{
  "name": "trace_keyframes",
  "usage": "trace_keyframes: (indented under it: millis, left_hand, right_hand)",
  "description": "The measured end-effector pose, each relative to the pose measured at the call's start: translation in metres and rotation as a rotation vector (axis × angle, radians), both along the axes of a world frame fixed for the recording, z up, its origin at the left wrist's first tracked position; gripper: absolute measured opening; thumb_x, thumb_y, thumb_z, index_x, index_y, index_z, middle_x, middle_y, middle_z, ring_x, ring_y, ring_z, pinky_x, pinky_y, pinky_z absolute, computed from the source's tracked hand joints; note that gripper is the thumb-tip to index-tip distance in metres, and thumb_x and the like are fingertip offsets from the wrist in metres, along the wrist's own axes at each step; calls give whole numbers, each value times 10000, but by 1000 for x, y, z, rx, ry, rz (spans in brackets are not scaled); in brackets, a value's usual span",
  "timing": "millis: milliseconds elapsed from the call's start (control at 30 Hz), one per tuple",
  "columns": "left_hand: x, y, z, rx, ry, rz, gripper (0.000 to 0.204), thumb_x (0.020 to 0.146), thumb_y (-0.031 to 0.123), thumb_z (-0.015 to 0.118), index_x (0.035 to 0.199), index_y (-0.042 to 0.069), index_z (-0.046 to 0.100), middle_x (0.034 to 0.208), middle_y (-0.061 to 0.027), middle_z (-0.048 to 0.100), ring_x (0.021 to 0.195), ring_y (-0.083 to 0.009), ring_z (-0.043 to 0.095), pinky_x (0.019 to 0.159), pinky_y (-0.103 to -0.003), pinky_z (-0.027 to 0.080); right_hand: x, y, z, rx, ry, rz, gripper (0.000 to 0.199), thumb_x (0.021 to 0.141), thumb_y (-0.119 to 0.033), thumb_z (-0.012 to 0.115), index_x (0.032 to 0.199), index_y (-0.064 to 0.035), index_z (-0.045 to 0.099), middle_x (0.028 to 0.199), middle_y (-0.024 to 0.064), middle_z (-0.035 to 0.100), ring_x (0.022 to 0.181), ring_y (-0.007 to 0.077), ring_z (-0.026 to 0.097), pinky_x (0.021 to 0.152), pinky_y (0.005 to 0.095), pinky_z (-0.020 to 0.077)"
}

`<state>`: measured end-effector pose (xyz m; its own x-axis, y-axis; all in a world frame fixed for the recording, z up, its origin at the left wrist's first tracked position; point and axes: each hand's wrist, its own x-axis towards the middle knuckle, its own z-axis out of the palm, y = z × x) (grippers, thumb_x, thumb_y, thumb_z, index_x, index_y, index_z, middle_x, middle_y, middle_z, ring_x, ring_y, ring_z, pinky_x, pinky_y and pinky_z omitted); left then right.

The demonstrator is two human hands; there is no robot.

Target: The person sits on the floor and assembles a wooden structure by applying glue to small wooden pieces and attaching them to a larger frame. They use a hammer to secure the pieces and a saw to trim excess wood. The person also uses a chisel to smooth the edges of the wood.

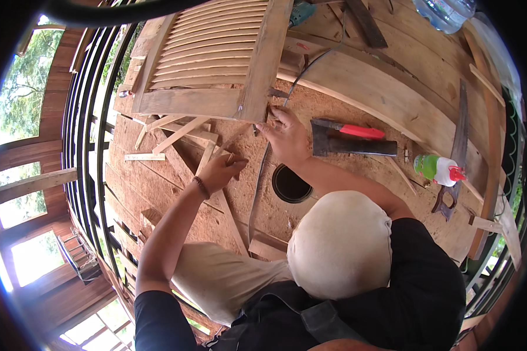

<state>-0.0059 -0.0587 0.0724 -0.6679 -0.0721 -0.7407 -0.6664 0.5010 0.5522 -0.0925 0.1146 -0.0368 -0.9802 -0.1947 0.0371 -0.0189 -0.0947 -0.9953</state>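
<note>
The slatted wood panel (211, 52) is just above the right grip (285, 138) and the curled left grip (218, 173). I can't tell if either holds something. Right of both is a bottle (444, 171) with a green label (425, 166).

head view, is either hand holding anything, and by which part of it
Cannot be told: right hand is at the near right corner of the panel; left hand is curled, grip hidden.
</note>
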Motion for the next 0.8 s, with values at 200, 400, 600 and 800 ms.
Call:
trace_keyframes:
  millis: [200, 400, 600, 800]
  left_hand:
    - [-8, 2, 2, -59, 2, 2, 361, 986, 271, 657, 1196, -20, 697, 817, -20, 666, 734, -91, 614, 696, -266, 506]
    - [2, -15, -18, -18, 106, 6, 349, 992, 306, 618, 1234, 71, 707, 733, 19, 623, 535, -68, 543, 457, -240, 449]
    - [16, -34, -15, -146, 25, -12, 342, 988, 335, 638, 1192, 74, 720, 739, -11, 645, 479, -94, 534, 420, -271, 438]
    - [-3, -49, -6, -208, 83, 57, 365, 973, 396, 663, 1126, 77, 752, 760, -15, 684, 554, -91, 545, 502, -266, 459]
  right_hand:
    - [-4, 10, 19, -11, -67, 47, 433, 900, -188, 766, 1194, 110, 654, 1180, 222, 679, 1093, 269, 664, 944, 342, 510]
    - [-7, 14, -4, -209, -62, 75, 581, 933, -164, 727, 1424, 53, 502, 1207, 159, 680, 1117, 197, 649, 942, 302, 520]
    - [0, 6, 15, -93, -285, 263, 664, 963, -103, 644, 1544, 19, 346, 1292, 163, 636, 1077, 186, 662, 932, 313, 540]
    - [-14, 15, 5, -130, -118, 204, 511, 951, -52, 652, 1431, 55, 513, 1323, 124, 637, 1100, 145, 648, 957, 290, 526]
